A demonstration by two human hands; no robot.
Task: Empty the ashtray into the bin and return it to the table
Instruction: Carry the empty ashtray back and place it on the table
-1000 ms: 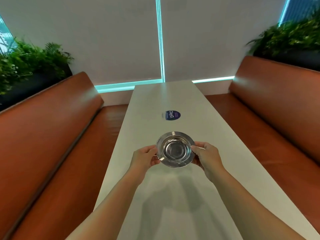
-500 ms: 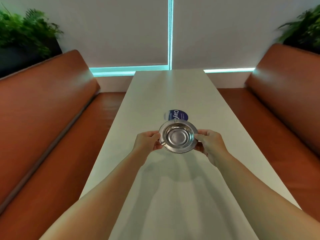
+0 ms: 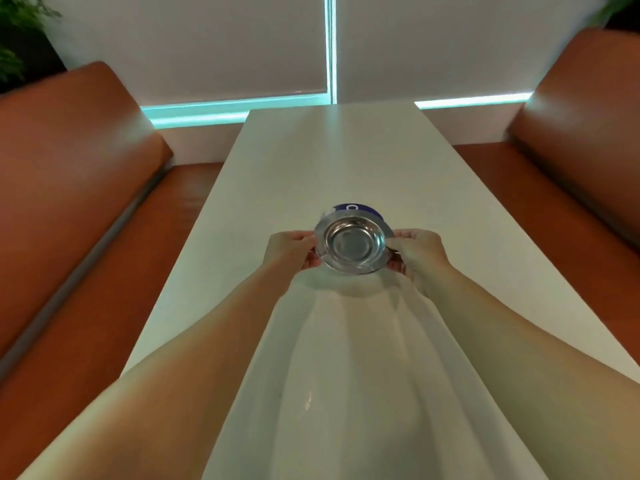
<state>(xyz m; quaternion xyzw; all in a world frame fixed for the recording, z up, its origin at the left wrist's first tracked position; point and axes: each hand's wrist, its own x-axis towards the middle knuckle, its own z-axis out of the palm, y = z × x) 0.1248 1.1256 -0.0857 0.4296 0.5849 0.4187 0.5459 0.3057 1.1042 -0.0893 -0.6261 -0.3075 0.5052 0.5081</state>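
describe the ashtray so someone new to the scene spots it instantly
Look along the long white table between the two orange benches. At its middle, the left hand and right hand hold the ashtray: round, shiny metal, empty, partly covering a blue sticker.

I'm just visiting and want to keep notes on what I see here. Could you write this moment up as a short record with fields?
Setting: long white table between two brown leather benches
Object held: round shiny metal ashtray, bowl looks empty
Left hand: fingers grip the ashtray's left rim
Right hand: fingers grip its right rim
Ashtray position: low over the table, partly covering a round blue sticker; contact unclear
Bin: not in view
Background: green plant at upper left
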